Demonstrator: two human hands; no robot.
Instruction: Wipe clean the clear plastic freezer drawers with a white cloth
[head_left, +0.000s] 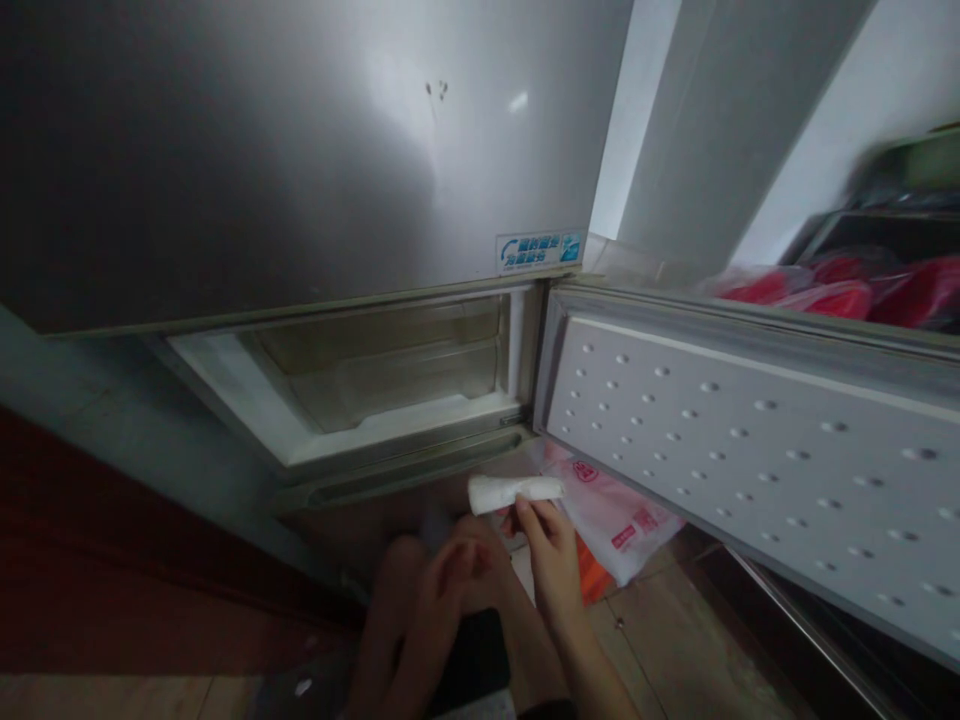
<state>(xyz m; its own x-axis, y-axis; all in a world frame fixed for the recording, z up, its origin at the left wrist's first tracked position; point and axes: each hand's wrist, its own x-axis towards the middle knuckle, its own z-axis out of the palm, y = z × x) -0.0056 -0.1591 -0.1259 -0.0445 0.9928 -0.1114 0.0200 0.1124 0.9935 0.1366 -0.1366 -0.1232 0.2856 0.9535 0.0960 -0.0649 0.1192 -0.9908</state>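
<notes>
My right hand [551,550] pinches a white, scraper-shaped piece [502,493], wider at its left end, between thumb and fingers. It is held level in front of the open lower fridge compartment [375,375], where a clear drawer front [397,370] shows. My left hand [457,565] rests near my knee, its fingers loosely bent and apart, with nothing visible in them; the dim light blurs its detail. Behind my right hand lies a white plastic bag [615,510] with red print, on the floor beside something orange [592,572].
The lower fridge door [735,430] stands wide open to the right, its inner panel dotted with bumps. Above, the upper door [322,150] is closed. A dark red panel [135,560] is at left. Red bagged things [832,285] sit behind the open door. A black flat object [474,655] is by my legs.
</notes>
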